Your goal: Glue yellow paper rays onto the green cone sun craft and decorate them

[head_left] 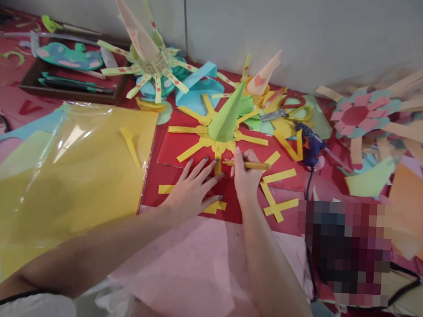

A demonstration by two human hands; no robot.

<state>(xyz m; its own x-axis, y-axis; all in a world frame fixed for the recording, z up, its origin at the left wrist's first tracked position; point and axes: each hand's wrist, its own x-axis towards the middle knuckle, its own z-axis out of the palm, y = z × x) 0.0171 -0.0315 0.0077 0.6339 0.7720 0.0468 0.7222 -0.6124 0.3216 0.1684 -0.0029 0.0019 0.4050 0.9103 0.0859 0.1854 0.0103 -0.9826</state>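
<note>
In front of me stands a paper craft with a green paper cone (225, 119) and yellow strips (187, 152) spreading out around its base. A letter A shows on the scalloped yellow piece at the front. My right hand (246, 172) grips an orange-yellow pen (255, 165), its tip at the front strip. My left hand (196, 186) lies with fingers spread beside that strip, its fingertips touching or close to it. Loose yellow paper strips (279, 176) lie right of my right hand, and others lie partly under my left hand. A red sheet (173, 147) is beneath the craft.
Yellow sheets in a clear sleeve (91, 161) lie at left, below a brown tray (73, 93) with pens. Finished-looking cone crafts (151, 63) stand along the wall. Scissors (288, 114) and a dark blue glue gun (307, 144) with a cord lie at right, near a peach-strip paper flower (355, 114).
</note>
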